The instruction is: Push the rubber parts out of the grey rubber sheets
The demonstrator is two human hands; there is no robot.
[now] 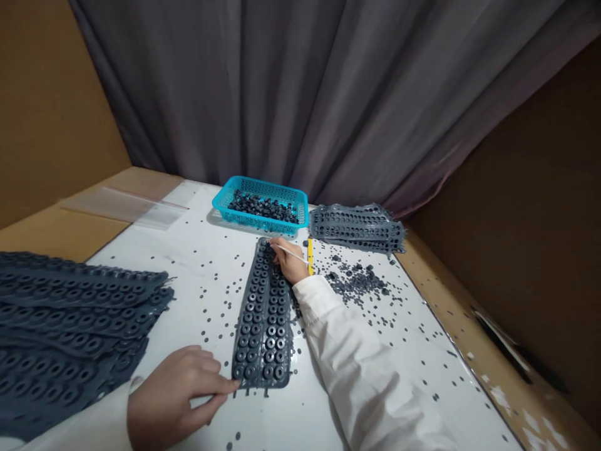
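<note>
A dark grey rubber sheet (261, 326) with rows of raised rings lies lengthwise in front of me on the white table. My left hand (181, 391) pinches its near left corner between thumb and forefinger. At the far end of the sheet, my right hand (290, 262) grips a thin white stick (293, 252), its tip down by the last rings. The stick's exact kind is too small to tell, and my fingers partly hide the rings there.
A blue basket (230, 216) of small black rubber pieces stands behind the sheet. Sheets with rings (70, 326) pile up at left; perforated sheets (357, 227) lie at back right. Black scraps (359, 282) and a yellow strip (310, 254) are near my right sleeve. A plastic bag (136, 207) lies back left.
</note>
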